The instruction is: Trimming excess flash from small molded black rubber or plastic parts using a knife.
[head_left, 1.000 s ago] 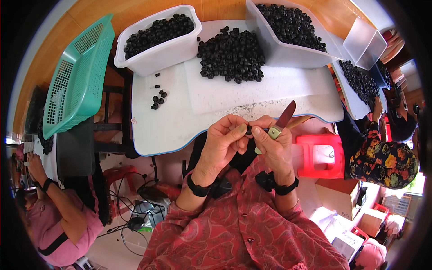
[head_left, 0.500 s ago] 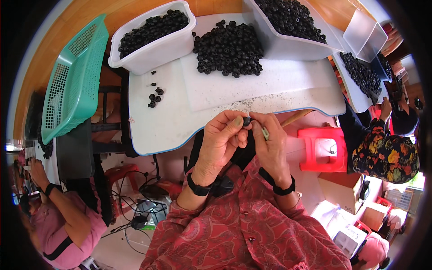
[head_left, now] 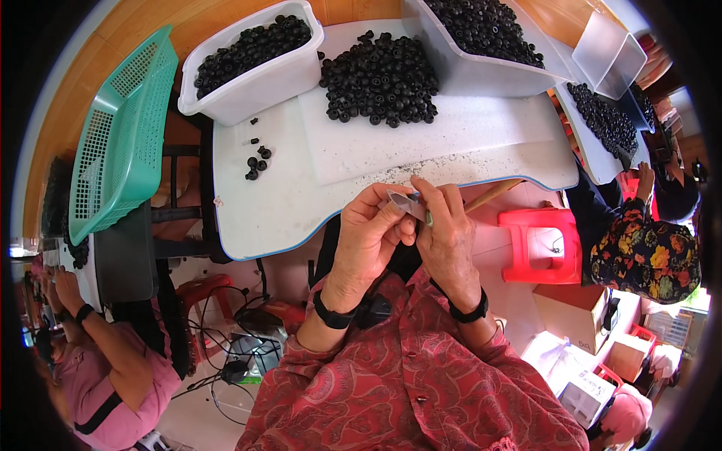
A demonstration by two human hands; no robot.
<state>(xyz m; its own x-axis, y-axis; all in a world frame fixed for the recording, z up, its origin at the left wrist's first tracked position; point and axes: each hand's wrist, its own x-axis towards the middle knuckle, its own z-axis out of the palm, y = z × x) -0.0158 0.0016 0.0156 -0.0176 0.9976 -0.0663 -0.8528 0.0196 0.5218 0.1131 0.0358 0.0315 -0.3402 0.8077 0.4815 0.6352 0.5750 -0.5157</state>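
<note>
In front of the table's near edge, my two hands meet at the fingertips. My right hand (head_left: 449, 244) is closed round a small knife (head_left: 407, 204) with a pale green handle; its flat grey blade lies across the left fingertips. Thumb and fingers of my left hand (head_left: 362, 244) are pinched together at the blade. The small black round part they hold is largely hidden behind the blade now. Beyond my hands a heap of black round parts (head_left: 380, 79) lies on the white table (head_left: 263, 210).
A white tub (head_left: 248, 109) and a translucent bin (head_left: 492, 79), both full of black parts, flank the heap. Several loose parts (head_left: 257, 161) lie at left. A green basket (head_left: 120, 135) stands farther left, a red stool (head_left: 541, 248) at right. Other people work on both sides.
The knife has turned, so its blade now shows broadly across my left fingertips and covers the black part seen there before. My right forefinger has lifted and straightened somewhat.
</note>
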